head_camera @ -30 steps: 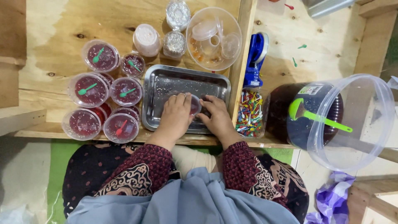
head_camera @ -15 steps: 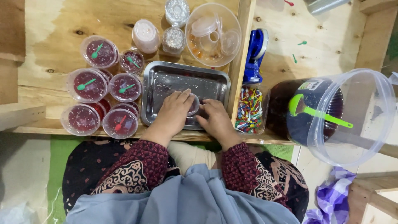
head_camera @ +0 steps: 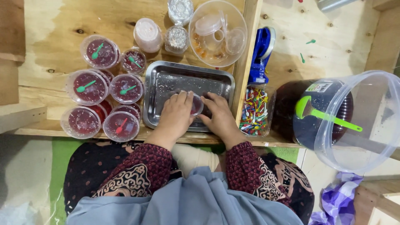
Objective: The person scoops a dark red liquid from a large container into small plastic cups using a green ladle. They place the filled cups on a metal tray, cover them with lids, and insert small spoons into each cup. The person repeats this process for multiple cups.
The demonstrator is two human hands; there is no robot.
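A small clear cup (head_camera: pixel 196 105) with a red filling sits inside the metal tray (head_camera: pixel 166 79), at the tray's near right part. Both hands meet on it. The left hand (head_camera: pixel 176 114) lies over the cup's left side with fingers flat on its top; the right hand (head_camera: pixel 220 118) presses against its right side with fingertips on the rim. Each grip is narrow and closed around the cup, which is mostly covered by the fingers.

Compared with the frame half a second earlier, both hands stay on the same cup in the same part of the tray; the fingers have shifted only slightly around the lid, and the cup has not left the tray.

The tray rests on a wooden table (head_camera: pixel 58 37). Left of the tray stand several sealed red cups (head_camera: pixel 87 85), each with a small green or red spoon on its lid. Far of the tray lies a clear bowl (head_camera: pixel 208 50) holding loose lids. Right of the tray, past a wooden rail, a clear box of coloured spoons (head_camera: pixel 256 110) stands near a blue tape dispenser (head_camera: pixel 261 54). Further right, a large clear tub (head_camera: pixel 366 125) of dark red liquid holds a green ladle (head_camera: pixel 329 118).
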